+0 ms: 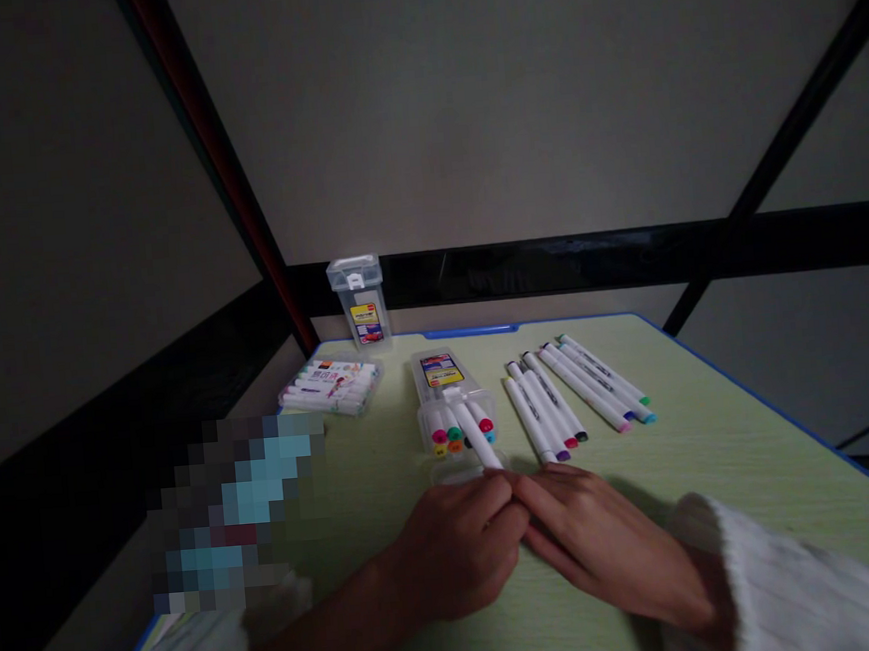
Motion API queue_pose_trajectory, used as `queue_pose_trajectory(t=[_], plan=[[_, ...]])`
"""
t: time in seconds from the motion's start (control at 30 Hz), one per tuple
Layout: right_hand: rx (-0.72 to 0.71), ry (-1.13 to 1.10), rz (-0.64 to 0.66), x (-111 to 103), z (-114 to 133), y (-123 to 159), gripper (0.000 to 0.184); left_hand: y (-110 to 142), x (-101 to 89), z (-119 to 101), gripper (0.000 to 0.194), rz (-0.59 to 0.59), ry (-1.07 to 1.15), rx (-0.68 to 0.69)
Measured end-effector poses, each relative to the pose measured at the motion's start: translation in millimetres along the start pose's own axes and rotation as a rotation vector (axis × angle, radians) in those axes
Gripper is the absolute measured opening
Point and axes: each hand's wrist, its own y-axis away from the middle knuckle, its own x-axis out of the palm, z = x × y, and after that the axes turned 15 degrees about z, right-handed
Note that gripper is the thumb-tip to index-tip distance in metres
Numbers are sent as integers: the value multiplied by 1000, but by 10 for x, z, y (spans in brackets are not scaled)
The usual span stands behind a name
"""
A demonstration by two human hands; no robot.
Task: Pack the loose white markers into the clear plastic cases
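left hand (463, 544) grip pinched round white marker (479, 438) | right hand (602, 538) touching left, can't tell its grip tbh | marker points far-left, toward clear case (442, 373)

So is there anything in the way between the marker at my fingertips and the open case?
Nothing visible blocks it. The white marker reaches from your left hand to the mouth of the open case. Its far end overlaps the markers inside in this view; whether it touches them, I can't tell.
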Motion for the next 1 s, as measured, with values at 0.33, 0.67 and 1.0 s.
queue_pose_trajectory(t=[0.33,0.67,1.0], plan=[[6,-6,26,-13,0,-2,12,-17,-17,1,26,-8,-8,9],[5,-26,12,-22,8,8,14,-3,11,3,26,-8,-7,-2],[10,-37,27,-32,15,-3,16,-13,-10,0,27,-17,10,1]])
